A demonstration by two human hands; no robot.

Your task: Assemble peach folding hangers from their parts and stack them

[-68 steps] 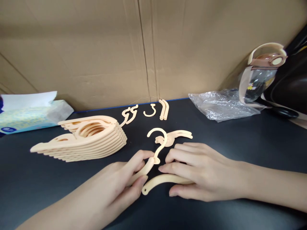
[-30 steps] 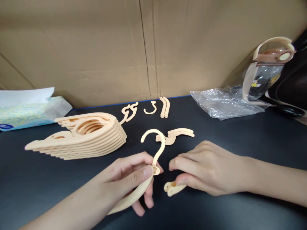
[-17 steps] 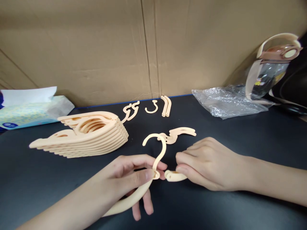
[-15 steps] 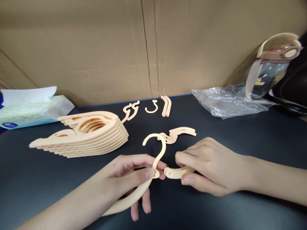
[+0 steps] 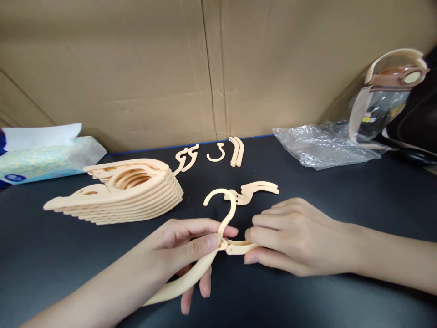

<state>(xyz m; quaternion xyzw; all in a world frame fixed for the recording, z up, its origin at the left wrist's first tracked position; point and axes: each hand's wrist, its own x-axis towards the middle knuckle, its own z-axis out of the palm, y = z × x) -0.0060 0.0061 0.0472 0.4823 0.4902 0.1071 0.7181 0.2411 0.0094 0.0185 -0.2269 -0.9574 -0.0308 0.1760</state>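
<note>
My left hand (image 5: 186,248) pinches the base of a peach plastic hanger hook (image 5: 223,210) together with a curved hanger arm (image 5: 180,287) that runs down toward me. My right hand (image 5: 290,237) grips a second curved hanger arm (image 5: 237,248) and presses its end against the hook's base, where the pieces touch. Both hands hover just above the black table (image 5: 341,191). A pair of loose hanger pieces (image 5: 254,189) lies just beyond the hook.
A stack of several assembled peach hangers (image 5: 126,191) lies at the left. More loose hooks and arms (image 5: 213,154) sit near the cardboard wall (image 5: 170,68). A tissue pack (image 5: 41,155) is far left, a clear plastic bag (image 5: 321,146) and a water bottle (image 5: 382,100) at right.
My right hand picked the second arm off the table and brought it left until its end met the hook's base in my left hand. My left hand stayed nearly still.
</note>
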